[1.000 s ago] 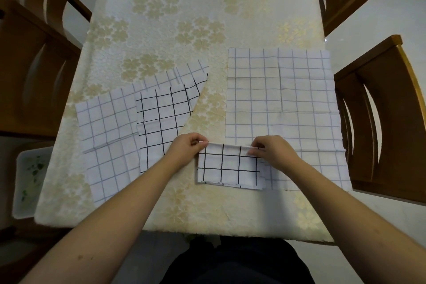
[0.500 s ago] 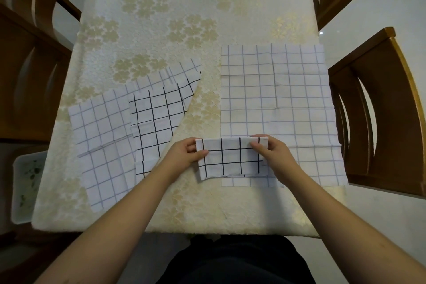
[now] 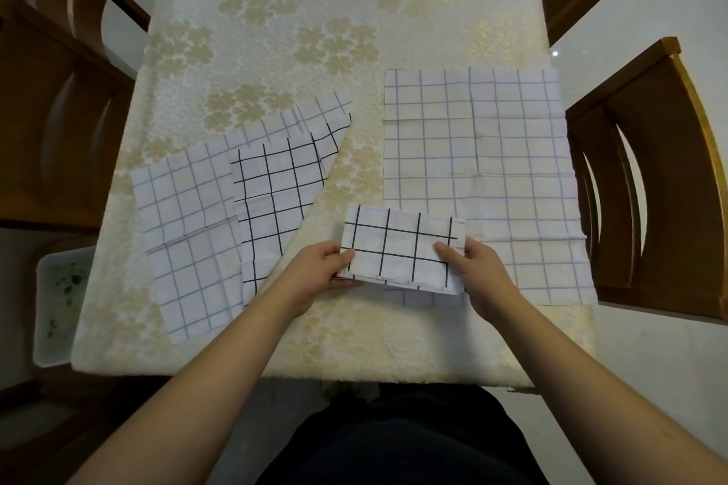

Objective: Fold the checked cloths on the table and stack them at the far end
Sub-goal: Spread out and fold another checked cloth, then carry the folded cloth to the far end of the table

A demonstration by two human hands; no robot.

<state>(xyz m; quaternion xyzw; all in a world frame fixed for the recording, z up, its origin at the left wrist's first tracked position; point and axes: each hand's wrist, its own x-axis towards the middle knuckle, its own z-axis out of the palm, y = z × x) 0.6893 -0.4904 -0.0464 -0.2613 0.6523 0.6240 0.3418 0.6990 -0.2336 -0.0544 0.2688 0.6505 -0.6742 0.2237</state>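
At the near edge: a folded black-checked cloth (image 3: 402, 250) is held just above the worktop (image 3: 275, 31), overlapping the near left corner of a large grey-checked cloth (image 3: 480, 177).
Left hand (image 3: 315, 272): the folded cloth's left end is pinched, thumb on top and fingers beneath.
Right hand (image 3: 478, 268): the right end is pinched likewise, fingers curled over the top layer.
Reason for the hold: both ends appear to be gripped so the layers stay aligned while the cloth is carried.
Unfolded cloths: a black-checked cloth (image 3: 279, 201) is laid over a second grey-checked cloth (image 3: 185, 232) at the left.
Far end: no stack is seen there yet.
Surface: a cream floral tablecloth is spread over the worktop.
Room: wooden chairs (image 3: 650, 177) are set at both sides; a white tray (image 3: 55, 307) is seen on the floor at the left.
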